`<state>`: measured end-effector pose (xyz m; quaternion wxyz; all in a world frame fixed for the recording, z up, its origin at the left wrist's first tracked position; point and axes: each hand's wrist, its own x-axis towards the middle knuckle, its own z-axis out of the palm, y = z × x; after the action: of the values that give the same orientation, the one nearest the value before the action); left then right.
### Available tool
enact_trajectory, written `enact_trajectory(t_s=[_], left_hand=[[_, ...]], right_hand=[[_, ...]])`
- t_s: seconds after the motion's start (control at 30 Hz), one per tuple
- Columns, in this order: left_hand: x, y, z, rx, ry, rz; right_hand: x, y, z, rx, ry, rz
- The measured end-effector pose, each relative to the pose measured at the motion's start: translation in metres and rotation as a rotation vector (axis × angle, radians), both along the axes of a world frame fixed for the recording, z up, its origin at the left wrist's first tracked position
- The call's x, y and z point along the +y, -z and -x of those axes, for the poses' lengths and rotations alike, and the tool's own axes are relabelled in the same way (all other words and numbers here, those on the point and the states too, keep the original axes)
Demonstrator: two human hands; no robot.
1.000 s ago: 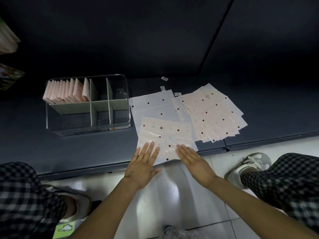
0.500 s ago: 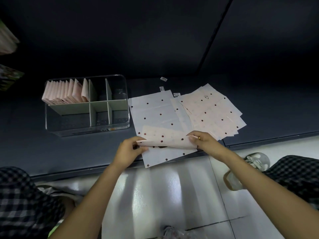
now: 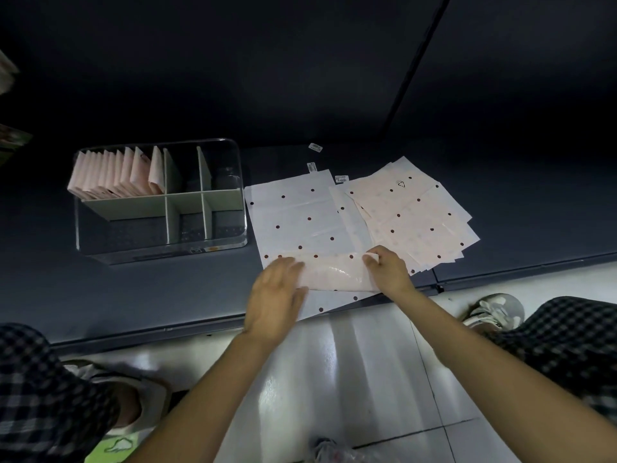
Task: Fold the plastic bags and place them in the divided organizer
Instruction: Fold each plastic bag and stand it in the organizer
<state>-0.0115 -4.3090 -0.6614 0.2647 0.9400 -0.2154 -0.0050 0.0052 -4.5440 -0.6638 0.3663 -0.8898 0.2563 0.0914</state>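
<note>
Both hands' fingers rest on the folded bag's ends.

One organizer, two hands, three small labels, two shoes

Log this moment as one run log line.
step: folding bag | left hand: flat on fold | right hand: pinching edge | organizer: back-left compartment filled

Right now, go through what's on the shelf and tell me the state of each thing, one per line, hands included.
folded strip: bag folded into a narrow band, lying flat.
left hand: flat on the strip's left end, fingers straight.
right hand: pinching the strip's right end.
white sheet: spread flat under the strip.
loose bags: unfolded, fanned pile.
organizer: back-left compartment full.
folded bags: standing upright in a row.
</note>
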Motion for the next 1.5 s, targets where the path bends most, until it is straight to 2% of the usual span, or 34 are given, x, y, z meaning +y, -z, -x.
enact_trajectory(t_s=[0.1,0.23,0.27,0.33,0.4,0.43,0.47,0.53,0.6,0.77,0.93,1.07,1.13,1.23,1.4,1.5], left_hand=[[-0.017,0.009,0.004,0.021,0.235,-0.266],[-0.019,0.022,-0.003,0.116,0.209,-0.476],[-0.017,0.025,-0.004,0.123,0.209,-0.502],[-0.015,0.029,-0.004,0.111,0.215,-0.54],[-0.015,0.031,-0.003,0.1,0.211,-0.554],[-0.016,0.032,-0.003,0.1,0.208,-0.556],[-0.016,0.032,-0.003,0.102,0.206,-0.559],[-0.017,0.032,-0.003,0.106,0.208,-0.574],[-0.016,0.032,-0.003,0.105,0.214,-0.583],[-0.01,0.031,-0.004,0.097,0.237,-0.547],[0.004,0.03,-0.009,0.095,0.259,-0.521],[0.018,0.028,-0.01,0.095,0.251,-0.545],[0.023,0.027,-0.009,0.092,0.25,-0.555],[0.029,0.025,-0.009,0.101,0.263,-0.563],[0.032,0.02,-0.015,0.137,0.289,-0.552],[0.032,0.016,-0.015,0.144,0.273,-0.529]], right_hand=[[0.0,0.001,-0.003,0.028,-0.01,0.006],[0.002,-0.002,-0.006,0.099,-0.011,0.032],[0.003,-0.004,-0.005,0.101,-0.011,0.072],[0.011,-0.009,0.004,-0.004,-0.048,0.313],[0.026,-0.01,0.014,-0.253,-0.169,0.515],[0.036,-0.01,0.018,-0.338,-0.264,0.499],[0.045,-0.009,0.021,-0.35,-0.392,0.44],[0.063,-0.002,0.025,-0.232,-0.647,0.355],[0.069,0.011,0.028,-0.123,-0.751,0.361],[0.038,0.027,0.042,-0.055,-0.759,0.509],[0.006,0.023,0.052,0.016,-0.677,0.513],[0.004,0.009,0.041,-0.083,-0.551,0.424],[0.003,0.0,0.026,-0.127,-0.502,0.442],[0.0,-0.011,0.004,-0.01,-0.531,0.457],[-0.001,-0.024,-0.021,0.23,-0.568,0.352],[0.002,-0.029,-0.023,0.295,-0.589,0.321]])
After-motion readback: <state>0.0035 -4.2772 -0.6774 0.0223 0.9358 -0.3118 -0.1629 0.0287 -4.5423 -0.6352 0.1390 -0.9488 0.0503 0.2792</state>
